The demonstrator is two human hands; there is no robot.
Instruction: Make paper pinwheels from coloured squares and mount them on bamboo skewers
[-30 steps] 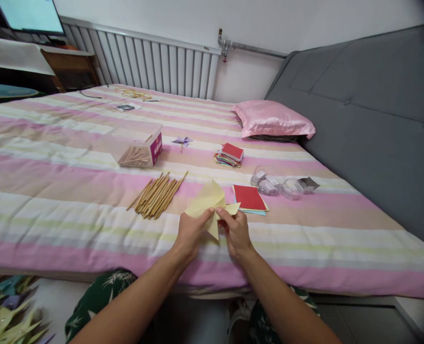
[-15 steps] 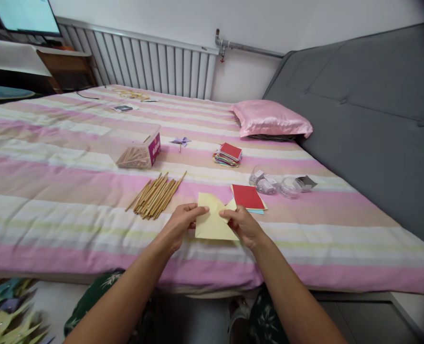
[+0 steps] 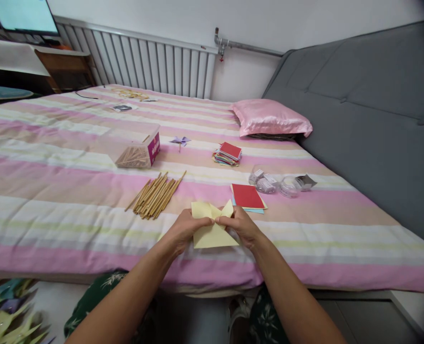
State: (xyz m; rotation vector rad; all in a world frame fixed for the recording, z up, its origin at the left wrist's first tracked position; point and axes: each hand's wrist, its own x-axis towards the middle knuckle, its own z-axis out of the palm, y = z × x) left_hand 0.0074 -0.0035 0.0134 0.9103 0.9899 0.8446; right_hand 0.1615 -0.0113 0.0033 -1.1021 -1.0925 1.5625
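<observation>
Pinching: left hand (image 3: 187, 229) and right hand (image 3: 242, 225) both clamped on yellow paper (image 3: 212, 238), almost meeting.
Paper spot: over near edge of striped bed (image 3: 90, 215).
Bed surface: stick bundle (image 3: 157, 197) left, red-topped paper squares (image 3: 248, 196) just right, clear tub (image 3: 135, 158), pink pillow (image 3: 271, 117) farther back.
Room: white radiator (image 3: 143, 59) along wall (image 3: 269, 24), grey headboard (image 3: 369, 95) right, lit screen (image 3: 26, 16) far left.

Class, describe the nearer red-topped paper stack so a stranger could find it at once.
On the striped bed, find the right hand holding pale yellow paper near the front edge. The near stack lies just beyond that hand, thinner than the farther red-topped stack.
</observation>
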